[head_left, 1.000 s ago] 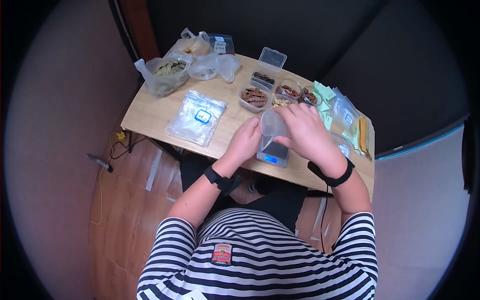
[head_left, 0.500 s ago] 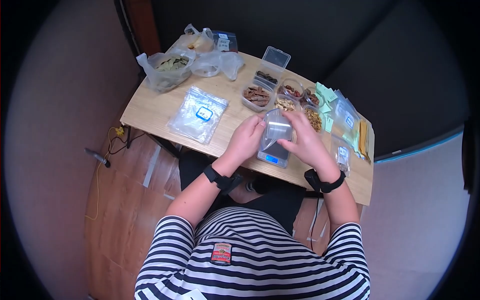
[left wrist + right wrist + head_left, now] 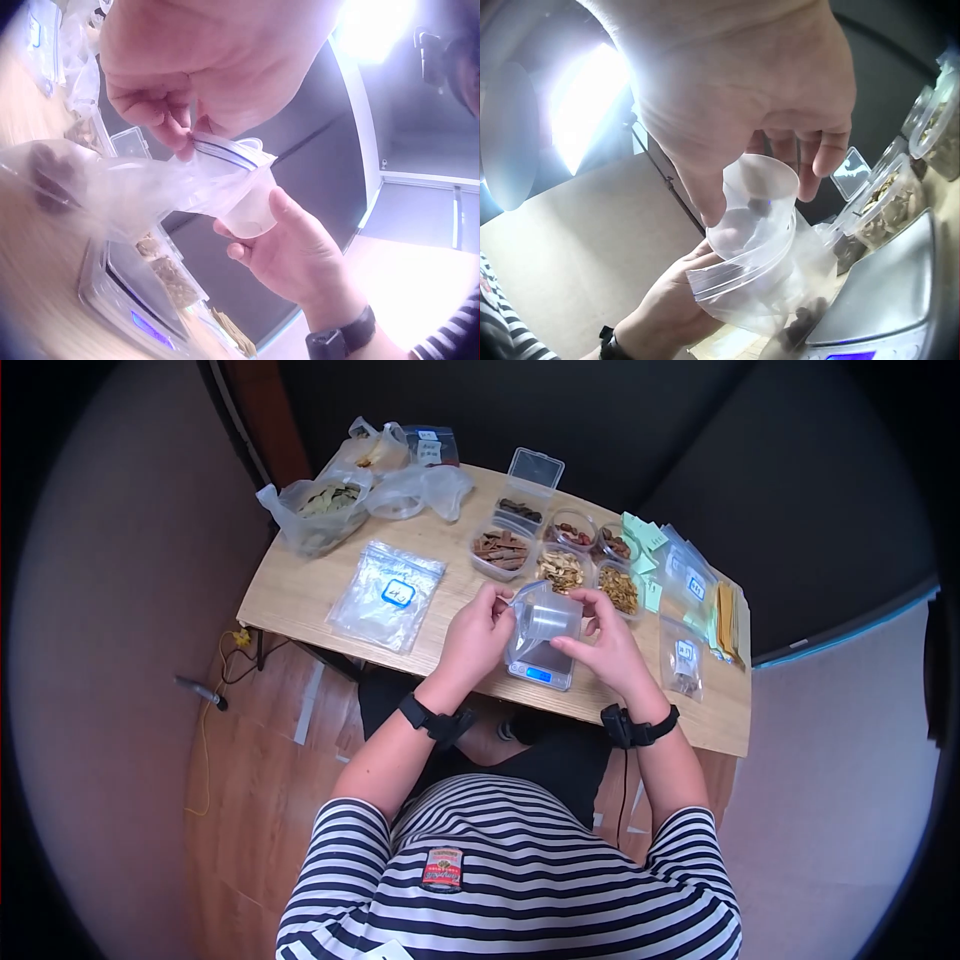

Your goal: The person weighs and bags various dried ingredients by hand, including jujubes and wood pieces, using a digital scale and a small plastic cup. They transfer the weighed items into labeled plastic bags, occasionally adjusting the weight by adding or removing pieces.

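Note:
The left hand (image 3: 474,638) pinches the zip-strip rim of a clear bag (image 3: 142,184), with dark lumps (image 3: 57,176) in its bottom. Fingers and thumb of the right hand (image 3: 617,652) hold a clear plastic cup (image 3: 552,618). In the right wrist view the cup (image 3: 759,196) is tilted, its lower part within the mouth of the bag (image 3: 761,300). No contents can be made out in the cup. Both are held above a scale (image 3: 540,673) with a lit blue display.
Beyond the hands stand tubs of bark pieces (image 3: 500,550), pale slices (image 3: 560,570) and yellowish bits (image 3: 618,590). A flat labelled bag (image 3: 385,605) lies left, with a bag of leaves (image 3: 322,515) behind. Green papers (image 3: 645,540) and a small labelled bag (image 3: 682,665) are at right.
The right hand has come down from over the cup to its right side. The left hand has shifted slightly left and up, and the bag's rim shows more clearly.

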Demonstrator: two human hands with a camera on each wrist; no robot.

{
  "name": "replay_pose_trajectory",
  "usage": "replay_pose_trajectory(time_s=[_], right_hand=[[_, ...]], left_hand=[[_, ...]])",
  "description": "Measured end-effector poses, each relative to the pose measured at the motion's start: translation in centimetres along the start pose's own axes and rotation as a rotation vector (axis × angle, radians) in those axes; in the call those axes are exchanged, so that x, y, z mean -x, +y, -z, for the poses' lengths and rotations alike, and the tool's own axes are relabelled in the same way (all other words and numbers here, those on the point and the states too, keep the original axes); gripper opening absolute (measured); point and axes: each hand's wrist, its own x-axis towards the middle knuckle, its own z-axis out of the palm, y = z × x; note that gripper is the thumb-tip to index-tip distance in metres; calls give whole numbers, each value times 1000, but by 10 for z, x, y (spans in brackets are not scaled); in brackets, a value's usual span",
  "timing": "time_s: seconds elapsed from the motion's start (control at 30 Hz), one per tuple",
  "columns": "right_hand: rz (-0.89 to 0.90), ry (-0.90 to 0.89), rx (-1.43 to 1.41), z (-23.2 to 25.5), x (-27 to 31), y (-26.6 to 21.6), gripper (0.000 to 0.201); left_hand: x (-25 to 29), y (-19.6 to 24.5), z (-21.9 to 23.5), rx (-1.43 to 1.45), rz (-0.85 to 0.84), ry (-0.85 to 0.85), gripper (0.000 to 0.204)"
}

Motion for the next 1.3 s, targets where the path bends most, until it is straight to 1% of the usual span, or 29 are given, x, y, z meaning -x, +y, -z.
replay_pose_trajectory(time_s=[0.03,0.07,0.1,0.13,0.17,0.2,0.23,0.3,0.33,0.37,0.4,0.43,0.47,0.5,0.53,0.57,0.6,0.63,0.67,0.73,0.77,0.83,0.9,0.93,1.0,1.07,1.17,1.23,1.3], right_hand=[[35,30,67,1,2,-6,64],[72,60,134,0,2,-9,64],[69,71,126,-4,-1,-9,64],[222,97,248,-9,-7,-9,62],[376,123,374,-14,-9,-10,61],[192,37,239,-15,-8,-15,59],[195,44,238,-15,-7,-20,59],[337,197,220,-15,-7,-25,59],[330,193,214,-18,-7,-21,59],[331,149,302,-21,-9,-14,61],[337,110,391,-22,-11,-10,65],[339,118,392,-24,-11,-9,65],[281,153,245,-25,-11,-9,68],[216,179,96,-27,-9,-9,71],[215,174,96,-27,-9,-10,71],[134,105,29,-26,-10,-12,72],[54,40,-38,-25,-11,-13,74],[56,44,-38,-24,-11,-14,74],[25,1,-89,-23,-12,-15,73],[-9,-45,-142,-22,-13,-14,72],[-12,-77,-111,-21,-16,-13,72],[-11,-105,-83,-21,-19,-9,72],[110,-121,-83,-25,-22,-3,69],[113,-118,-85,-26,-23,-2,69],[48,-179,-315,-29,-25,-4,65],[28,-209,-322,-30,-29,1,65],[-23,-264,-333,-30,-31,1,64],[-54,-283,-341,-32,-31,2,64],[-50,-291,-336,-35,-32,7,65]], left_hand=[[0,-2,-1,21,-55,27,16],[-4,-9,-3,16,-58,25,16],[-8,-16,-6,38,-137,64,16],[-9,-23,-10,64,-212,99,17],[-7,-20,-10,60,-215,86,17],[-7,-16,-8,145,-145,66,17],[-8,-13,-6,229,-74,51,19],[-12,-21,-1,169,-60,65,18],[-10,-28,-1,109,-34,68,18],[-7,-36,-3,104,-28,61,18],[-8,-41,-4,164,-52,66,19],[-12,-46,-4,226,-82,75,19],[-15,-44,-2,226,-88,78,19],[-14,-44,0,233,-110,33,20],[-12,-44,2,239,-130,-12,21],[-10,-41,4,238,-128,-13,21],[-9,-37,7,269,-100,-63,22],[-11,-33,9,300,-75,-113,23],[-13,-31,12,299,-79,-113,23],[-13,-29,17,420,69,-276,26],[-14,-28,19,419,70,-276,26],[-17,-26,23,562,229,-436,34],[-20,-31,25,561,231,-474,37],[-21,-33,26,564,235,-511,40],[-21,-29,26,581,247,-515,40],[-21,-26,28,599,259,-519,41],[-20,-15,32,518,275,-574,43],[-17,-3,35,525,301,-579,45],[-17,-4,35,575,307,-598,46]])
